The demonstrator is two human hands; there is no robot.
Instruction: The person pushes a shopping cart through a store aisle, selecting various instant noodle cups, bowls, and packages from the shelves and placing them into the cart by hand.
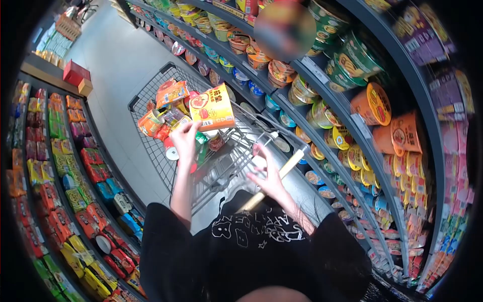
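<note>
My left hand [185, 137] is raised over the near part of a wire shopping cart [151, 166], its fingers pinched at the lower left corner of a yellow and orange box [212, 108]. That box is tilted above the cart's load. My right hand [266, 173] is near the cart's handle bar [287, 166], fingers spread and curved, holding nothing. Beneath and beside the box lie an orange packet [171, 93], other colourful packages and a white-lidded tub [171, 153].
Shelves of cup noodles [371, 104] curve along the right, close to the cart. Packet shelves [93, 176] line the left. The grey floor [113, 60] of the aisle runs away at the upper left, past a red box [75, 72].
</note>
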